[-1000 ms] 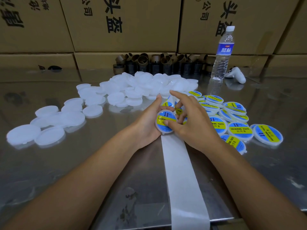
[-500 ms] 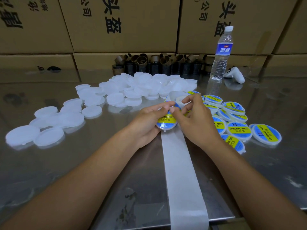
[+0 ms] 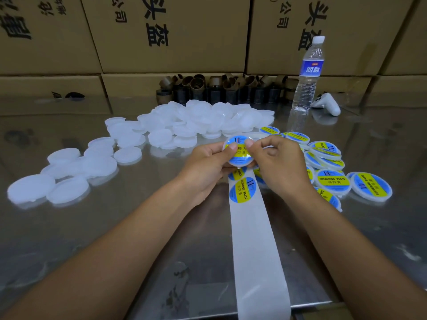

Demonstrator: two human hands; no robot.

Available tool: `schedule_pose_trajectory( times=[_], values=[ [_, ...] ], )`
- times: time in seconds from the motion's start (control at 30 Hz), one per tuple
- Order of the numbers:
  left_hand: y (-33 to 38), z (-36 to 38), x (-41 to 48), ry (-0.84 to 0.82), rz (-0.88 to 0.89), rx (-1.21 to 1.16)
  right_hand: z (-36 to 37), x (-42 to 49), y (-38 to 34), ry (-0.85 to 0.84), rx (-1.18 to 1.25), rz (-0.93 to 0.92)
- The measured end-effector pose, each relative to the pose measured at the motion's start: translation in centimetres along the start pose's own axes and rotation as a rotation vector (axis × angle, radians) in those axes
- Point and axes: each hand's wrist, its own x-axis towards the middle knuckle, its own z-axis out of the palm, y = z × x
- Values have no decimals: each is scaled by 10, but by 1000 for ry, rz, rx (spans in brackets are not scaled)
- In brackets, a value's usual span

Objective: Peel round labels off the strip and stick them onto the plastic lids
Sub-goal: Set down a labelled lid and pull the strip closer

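Lid (image 3: 241, 158) with a blue and yellow label sits between the hands, over the strip (image 3: 254, 239). Left hand (image 3: 205, 165) and right hand (image 3: 279, 165) pinch its edges (thumbs on top).

Warehouse packing area, stacked printed cardboard cartons (image 3: 171, 33), steel worktable (image 3: 69, 227), heaped lids (image 3: 196, 118)

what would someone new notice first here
The left hand and right hand hold a blue and yellow labelled lid at the centre, above a long white strip trailing toward the camera. Behind and to the left spreads a heap of plain white lids; finished lids lie to the right.
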Motion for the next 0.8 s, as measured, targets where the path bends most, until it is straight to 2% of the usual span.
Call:
schedule_pose_trajectory(
  times=[0.2, 0.6, 0.8],
  values=[
    [2, -2, 0, 56, 23, 30, 1, -2, -1, -80, -7, -34],
    [1, 1, 0, 4, 80, 76, 0, -1, -3, 30, 123, -28],
    [0, 2, -1, 19, 70, 68, 0, -1, -2, 22, 51, -65]
  ],
)
